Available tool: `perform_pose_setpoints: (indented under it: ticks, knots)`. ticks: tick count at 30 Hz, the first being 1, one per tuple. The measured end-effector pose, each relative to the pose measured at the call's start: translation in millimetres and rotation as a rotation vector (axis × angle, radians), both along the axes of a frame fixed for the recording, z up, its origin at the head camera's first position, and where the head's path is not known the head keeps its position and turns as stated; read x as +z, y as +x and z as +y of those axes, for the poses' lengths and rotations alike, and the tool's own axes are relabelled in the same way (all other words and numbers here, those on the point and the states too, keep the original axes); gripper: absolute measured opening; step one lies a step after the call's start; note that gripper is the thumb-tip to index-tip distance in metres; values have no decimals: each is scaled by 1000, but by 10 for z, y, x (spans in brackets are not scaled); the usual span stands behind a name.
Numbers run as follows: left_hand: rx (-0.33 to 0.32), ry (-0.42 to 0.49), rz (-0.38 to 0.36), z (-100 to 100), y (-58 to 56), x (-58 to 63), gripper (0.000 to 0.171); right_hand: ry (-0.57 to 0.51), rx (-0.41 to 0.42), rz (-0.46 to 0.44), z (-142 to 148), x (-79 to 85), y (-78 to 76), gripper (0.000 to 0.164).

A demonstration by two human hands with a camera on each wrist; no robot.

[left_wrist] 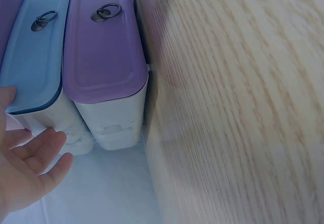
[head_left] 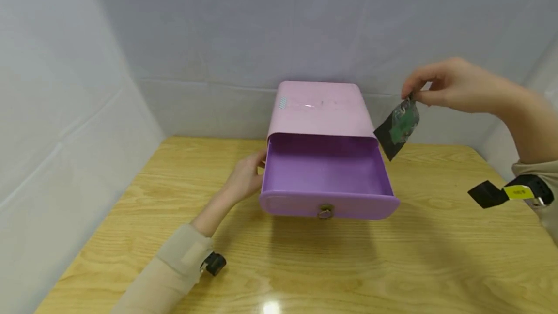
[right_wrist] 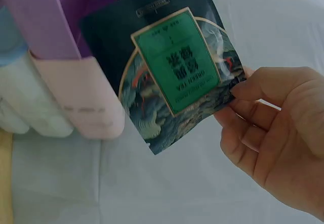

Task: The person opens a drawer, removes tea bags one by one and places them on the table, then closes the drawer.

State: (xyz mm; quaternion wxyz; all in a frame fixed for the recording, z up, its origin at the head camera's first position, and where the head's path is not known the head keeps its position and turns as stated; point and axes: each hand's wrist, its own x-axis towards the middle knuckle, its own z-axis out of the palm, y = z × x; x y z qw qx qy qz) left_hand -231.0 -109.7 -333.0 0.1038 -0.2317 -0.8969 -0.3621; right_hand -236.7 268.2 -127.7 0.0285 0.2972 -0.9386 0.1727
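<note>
My right hand [head_left: 457, 86] pinches one corner of a green tea sachet [head_left: 403, 122] between thumb and fingers. The sachet hangs above and right of a pulled-out purple top drawer [head_left: 322, 168]. Its dark green face with a lighter green label shows in the right wrist view. Against the left side of the pink drawer cabinet [head_left: 320, 108] lies my left hand [head_left: 246, 178], its fingers loosely extended. In the left wrist view, its thumb is at the edge of a blue drawer [left_wrist: 38, 52], and the fingers are by the cabinet's side. I see nothing inside the top drawer.
A lower purple drawer [left_wrist: 104, 42] with a metal ring pull sits under the blue one, both pushed in. The cabinet stands on a wooden table [head_left: 436, 236] near the back edge. White cloth [head_left: 209, 28] hangs behind and at the sides.
</note>
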Motion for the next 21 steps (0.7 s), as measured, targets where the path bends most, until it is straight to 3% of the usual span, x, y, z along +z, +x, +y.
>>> perform_pose_setpoints:
  ticks: [4, 10, 15, 21]
  knots:
    - [1, 1, -1, -2, 2, 2, 47, 38, -45, 69, 157, -83, -51, 18]
    - [12, -4, -14, -7, 0, 5, 46, 214, -20, 144, 323, -307, -150, 19]
    - [18, -6, -15, -24, 6, 11, 44, 372, 8, 118, 373, -567, -239, 20]
    - [31, -16, -11, -39, 7, 18, 46, 482, -5, 45, 396, -900, -349, 19]
